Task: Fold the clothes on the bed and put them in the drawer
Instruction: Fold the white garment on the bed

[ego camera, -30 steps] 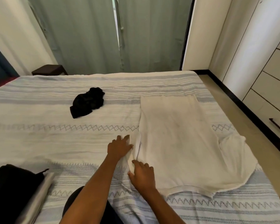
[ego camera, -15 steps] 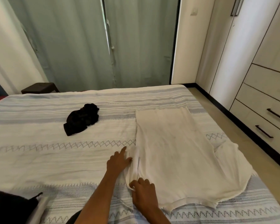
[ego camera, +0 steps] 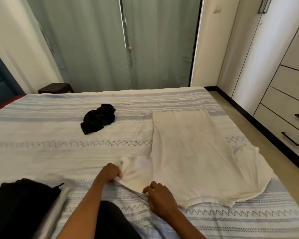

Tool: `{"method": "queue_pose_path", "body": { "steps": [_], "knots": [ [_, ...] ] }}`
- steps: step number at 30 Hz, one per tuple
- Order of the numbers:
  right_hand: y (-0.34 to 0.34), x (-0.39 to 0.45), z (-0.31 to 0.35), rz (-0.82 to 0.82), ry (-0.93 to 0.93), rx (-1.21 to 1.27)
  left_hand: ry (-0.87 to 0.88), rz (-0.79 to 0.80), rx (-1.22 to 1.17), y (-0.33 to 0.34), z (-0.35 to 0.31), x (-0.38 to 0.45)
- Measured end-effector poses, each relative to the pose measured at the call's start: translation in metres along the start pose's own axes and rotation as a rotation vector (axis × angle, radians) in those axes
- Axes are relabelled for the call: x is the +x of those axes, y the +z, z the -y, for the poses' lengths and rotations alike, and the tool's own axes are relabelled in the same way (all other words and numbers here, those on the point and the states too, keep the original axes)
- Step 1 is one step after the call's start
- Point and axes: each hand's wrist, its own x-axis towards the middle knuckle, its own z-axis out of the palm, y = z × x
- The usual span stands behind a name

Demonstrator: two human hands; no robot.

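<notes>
Both hands on the white shirt [ego camera: 188,149] spread across the bed [ego camera: 41,152], left hand [ego camera: 110,173] pinching its sleeve, right hand [ego camera: 160,195] gripping the near edge, and the fold wants pulling taut and square before flattening.

Cream-white shirt [ego camera: 193,152] on a bed [ego camera: 41,152] covered in white with grey-blue stripes and zigzag and diamond stitching. Black crumpled garment [ego camera: 98,120]. Pale green curtains [ego camera: 110,44]. Cream drawers [ego camera: 286,104] with dark handles.

Black garment [ego camera: 22,204] cut off lower-left.
</notes>
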Motion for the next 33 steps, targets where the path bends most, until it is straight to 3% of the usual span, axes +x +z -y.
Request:
{"method": "queue_pose_path", "body": {
  "steps": [3,10,12,16,17,19,21,22,25,27,29,31,33],
  "knots": [
    [0.004,-0.003,0.001,0.027,-0.019,-0.008,-0.139,0.047,-0.083,-0.013,0.029,-0.018],
    [-0.012,0.0,0.003,0.214,-0.053,0.108,-0.146,0.0,-0.149,-0.018,0.034,-0.042],
    [-0.018,-0.001,0.002,0.262,-0.044,0.146,-0.144,-0.011,-0.046,-0.019,0.037,-0.042],
    [-0.026,0.0,-0.004,0.084,0.096,0.259,-0.066,-0.142,0.365,-0.023,0.054,-0.028],
    [-0.025,0.001,-0.007,0.026,0.129,0.238,0.0,-0.201,0.472,-0.025,0.054,-0.027],
    [-0.018,0.003,-0.015,-0.08,0.133,0.11,0.2,-0.251,0.468,-0.023,0.044,-0.034],
    [-0.011,0.002,-0.024,0.006,0.196,-0.019,0.357,-0.129,0.433,-0.017,0.031,-0.039],
    [-0.008,0.0,-0.025,0.134,0.217,-0.037,0.368,-0.023,0.466,-0.014,0.03,-0.038],
    [0.0,-0.009,-0.029,0.46,0.201,-0.007,0.245,0.125,0.667,-0.004,0.018,-0.036],
    [-0.008,-0.012,-0.031,0.5,0.116,0.013,0.166,0.052,0.736,0.004,0.011,-0.033],
    [-0.017,-0.014,-0.036,0.464,0.095,0.086,0.181,-0.153,0.882,0.015,0.002,-0.032],
    [-0.026,-0.013,-0.047,0.325,0.104,0.152,0.321,-0.34,0.941,0.031,-0.009,-0.033],
    [-0.035,-0.009,-0.071,0.183,0.138,0.187,0.51,-0.413,0.884,0.056,-0.031,-0.027]
  ]
}}
